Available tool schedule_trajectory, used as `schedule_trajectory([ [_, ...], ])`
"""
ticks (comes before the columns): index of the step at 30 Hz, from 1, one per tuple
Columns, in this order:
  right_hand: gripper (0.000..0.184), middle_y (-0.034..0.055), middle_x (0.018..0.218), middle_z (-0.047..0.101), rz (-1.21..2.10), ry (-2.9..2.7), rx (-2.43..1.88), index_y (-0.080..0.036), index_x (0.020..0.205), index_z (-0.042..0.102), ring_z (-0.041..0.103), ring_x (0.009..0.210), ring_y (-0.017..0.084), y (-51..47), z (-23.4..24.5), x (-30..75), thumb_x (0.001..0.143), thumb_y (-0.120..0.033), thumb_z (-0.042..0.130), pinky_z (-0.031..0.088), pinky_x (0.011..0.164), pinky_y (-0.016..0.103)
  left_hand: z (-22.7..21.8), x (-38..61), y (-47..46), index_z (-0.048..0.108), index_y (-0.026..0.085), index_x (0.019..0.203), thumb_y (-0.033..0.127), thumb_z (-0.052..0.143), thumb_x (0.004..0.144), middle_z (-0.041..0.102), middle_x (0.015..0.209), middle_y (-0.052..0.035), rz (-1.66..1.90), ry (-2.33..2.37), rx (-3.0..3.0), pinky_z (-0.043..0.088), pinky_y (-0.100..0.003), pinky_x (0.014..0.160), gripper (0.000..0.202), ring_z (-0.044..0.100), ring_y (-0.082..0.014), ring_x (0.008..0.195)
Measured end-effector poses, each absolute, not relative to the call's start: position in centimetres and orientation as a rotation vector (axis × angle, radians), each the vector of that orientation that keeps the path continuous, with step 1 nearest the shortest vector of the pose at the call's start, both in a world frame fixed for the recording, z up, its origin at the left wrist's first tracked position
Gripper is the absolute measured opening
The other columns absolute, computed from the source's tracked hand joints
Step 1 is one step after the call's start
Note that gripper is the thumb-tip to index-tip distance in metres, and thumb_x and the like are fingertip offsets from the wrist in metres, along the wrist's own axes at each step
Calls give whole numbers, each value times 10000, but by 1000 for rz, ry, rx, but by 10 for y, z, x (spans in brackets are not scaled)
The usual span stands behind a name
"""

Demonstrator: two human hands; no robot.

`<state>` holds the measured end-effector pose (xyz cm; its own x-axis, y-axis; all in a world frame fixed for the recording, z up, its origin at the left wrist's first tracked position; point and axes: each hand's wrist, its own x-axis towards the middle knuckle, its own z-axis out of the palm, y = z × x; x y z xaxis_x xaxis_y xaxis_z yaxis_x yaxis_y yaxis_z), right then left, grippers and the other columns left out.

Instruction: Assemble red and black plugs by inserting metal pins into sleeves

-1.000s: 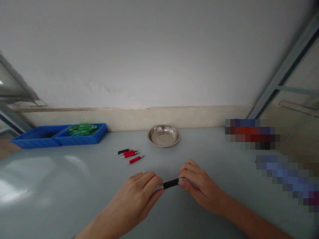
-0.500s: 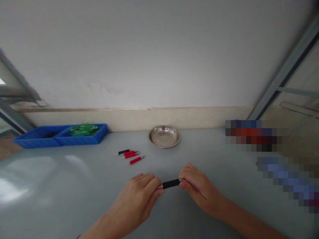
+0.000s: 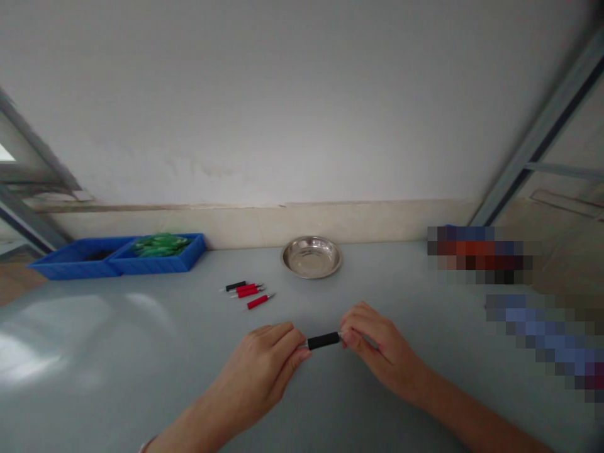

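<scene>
A short pen barrel with a black grip (image 3: 323,341) is held nearly level above the table, its right end slightly higher. My left hand (image 3: 268,362) pinches its left end, where a bit of clear or silvery shaft shows. At the opposite end, the closed fingers of my right hand (image 3: 375,343) grip the silvery tip, which they mostly hide. Beyond my left hand lie several similar pen barrels: one black (image 3: 236,286), and red ones, among them a red barrel (image 3: 257,302) lying closest to me.
A round steel dish (image 3: 311,275) stands near the wall. Two joined blue bins (image 3: 75,270) sit at the back left, the right one holding green pieces (image 3: 160,245) and the left one small dark items. Blurred-out patches (image 3: 476,251) cover the right side of the table (image 3: 117,384).
Both hands still hold the black-gripped barrel. My right hand has shifted slightly up and its fingers cover more of the tip. The whole view has moved a little.
</scene>
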<state>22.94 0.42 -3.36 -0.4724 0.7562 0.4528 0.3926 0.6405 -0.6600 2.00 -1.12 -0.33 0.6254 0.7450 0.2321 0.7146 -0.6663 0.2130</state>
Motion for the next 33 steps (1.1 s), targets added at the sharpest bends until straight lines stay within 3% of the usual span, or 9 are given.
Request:
schedule_trajectory([
  [6,138,38,808,547,602,-2100,-863,-190,844,496,486,805,159,3,-34,230,888,-287,408,387,737,304,-4,18,-10,524,168,783,266,280,911,543,706,-25,462,1243,2738,416,-236,582,292,517,-138,617],
  [11,211,34,796,551,581,-2083,-879,-190,862,505,492,788,167,2,-33,230,869,-387,429,387,734,318,-4,17,-9,518,167,782,265,290,910,540,707,-25,470,1242,2730,408,-237,576,279,514,-138,621],
  [17,229,22,717,538,616,-2045,-882,-181,726,515,493,733,148,2,-31,228,892,-291,402,392,710,301,-4,19,-10,526,171,797,260,303,907,546,712,-22,479,1210,2720,410,-229,568,264,520,-134,619],
  [33,116,29,741,613,360,-2014,-777,-188,843,584,528,710,153,4,-32,229,858,-257,492,401,693,310,-1,18,-10,498,172,731,263,290,908,505,695,-11,540,1184,2666,417,-211,574,288,500,-124,622],
])
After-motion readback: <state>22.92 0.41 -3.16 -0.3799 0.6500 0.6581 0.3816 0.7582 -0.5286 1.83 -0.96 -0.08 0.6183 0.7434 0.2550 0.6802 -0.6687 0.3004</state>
